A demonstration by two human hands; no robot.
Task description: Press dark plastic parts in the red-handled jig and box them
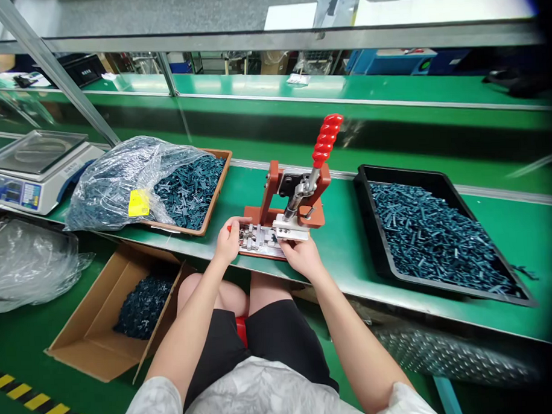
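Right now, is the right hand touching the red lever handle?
Apart. The head view shows the red lever handle raised well above the right hand, with the metal linkage visible between them.

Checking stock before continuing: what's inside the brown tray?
Small dark parts show at the right of the brown tray; clear plastic covers its left, so details beneath can't be seen.

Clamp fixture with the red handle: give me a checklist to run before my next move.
1. Red handle pointing up, ungripped: ok.
2. Left hand clear of the clamp fixture: not ok; at its left end.
3. Right hand clear of the metal block: not ok; fingers right by it.
4. Part fully seated: cannot tell; too small.
5. Black tray stocked with dark parts: ok.
6. Brown tray uncovered: not ok; plastic bag partly over it.
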